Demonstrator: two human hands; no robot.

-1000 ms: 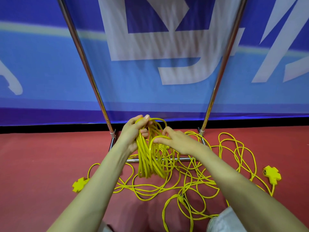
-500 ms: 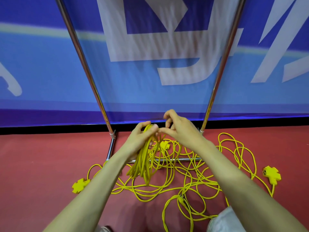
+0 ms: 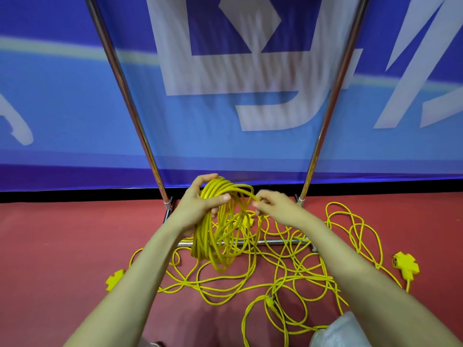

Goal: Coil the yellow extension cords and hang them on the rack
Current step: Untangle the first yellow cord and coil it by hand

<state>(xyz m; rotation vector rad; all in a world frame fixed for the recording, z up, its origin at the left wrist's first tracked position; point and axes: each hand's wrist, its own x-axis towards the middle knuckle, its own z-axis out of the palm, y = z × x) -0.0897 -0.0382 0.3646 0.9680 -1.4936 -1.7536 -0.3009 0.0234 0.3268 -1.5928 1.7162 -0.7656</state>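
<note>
1. Head view: your left hand (image 3: 196,211) is clenched round the top of the coil (image 3: 211,241), thumb across the loops. The coil hangs in front of the rack (image 3: 130,106), its low end over the loose cord (image 3: 288,274) sprawled on the red floor (image 3: 62,241).
2. Your right hand (image 3: 275,209) pinches a single strand just right of the coil's top.
3. Half a second ago your hands were touching. Now they're apart and the loops hang wider.
4. The socket blocks (image 3: 407,265) haven't budged.

A blue banner (image 3: 75,108) bearing large white lettering stood upright; a black strip (image 3: 75,195) separated it from the red floor (image 3: 62,246).
</note>
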